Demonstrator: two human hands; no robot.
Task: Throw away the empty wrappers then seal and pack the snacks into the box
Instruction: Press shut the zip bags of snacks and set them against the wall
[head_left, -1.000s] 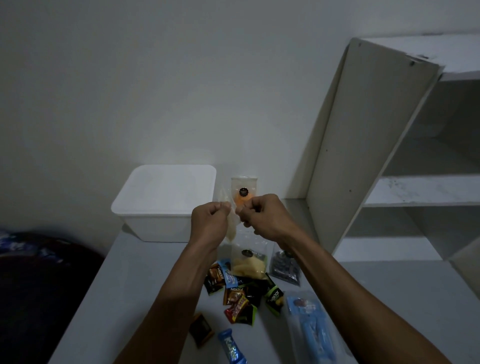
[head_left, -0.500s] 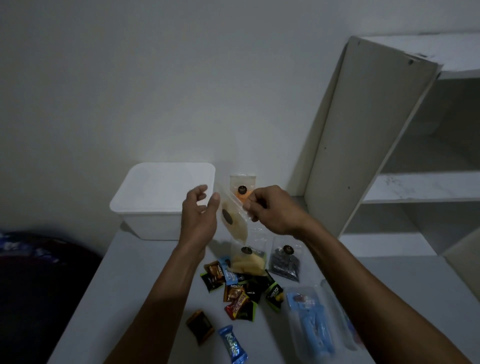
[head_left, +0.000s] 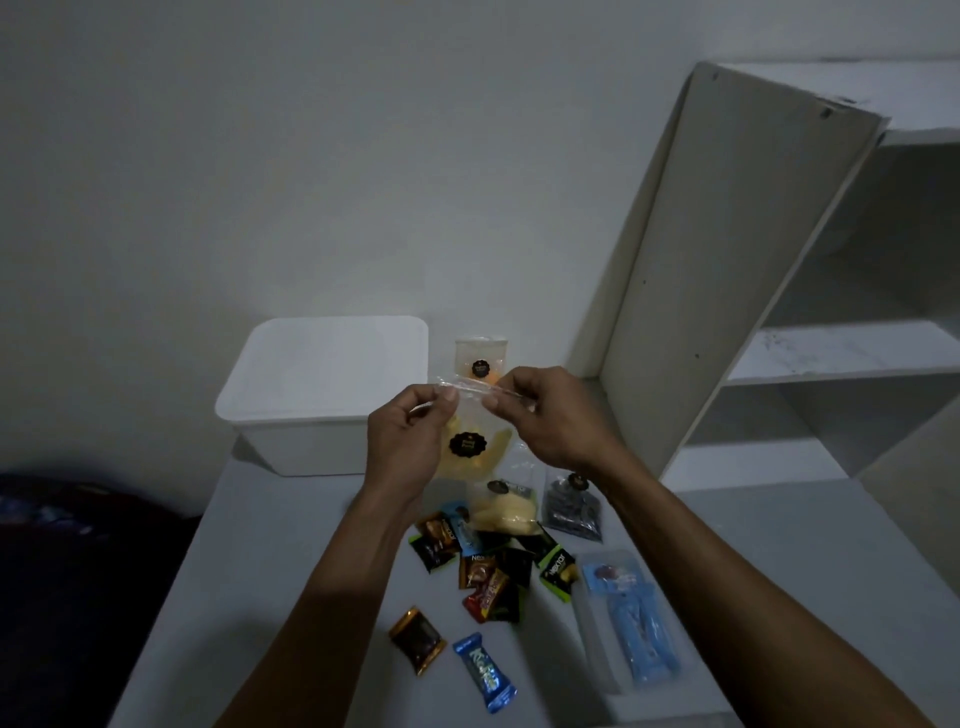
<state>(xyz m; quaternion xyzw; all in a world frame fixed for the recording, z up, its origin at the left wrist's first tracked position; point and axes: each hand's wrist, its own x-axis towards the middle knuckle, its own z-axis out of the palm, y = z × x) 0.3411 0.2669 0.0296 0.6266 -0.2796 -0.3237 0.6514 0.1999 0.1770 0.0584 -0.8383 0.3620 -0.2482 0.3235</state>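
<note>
Head view:
Left hand (head_left: 410, 441): your fingers are pinching the top of the clear snack bag (head_left: 470, 447).
Right hand (head_left: 550, 415): your fingers are pinching that top edge too.
Bag: you are holding it up over the tabletop (head_left: 291, 561), just beside the white box (head_left: 311, 395).

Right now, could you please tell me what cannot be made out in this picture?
- Head view: white lidded plastic box, contents hidden by its lid.
- Clear zip bag of yellow snacks, seal state hidden by the fingers of left hand and right hand.
- Small wrapped candies, emptiness unreadable in dim light.
</note>
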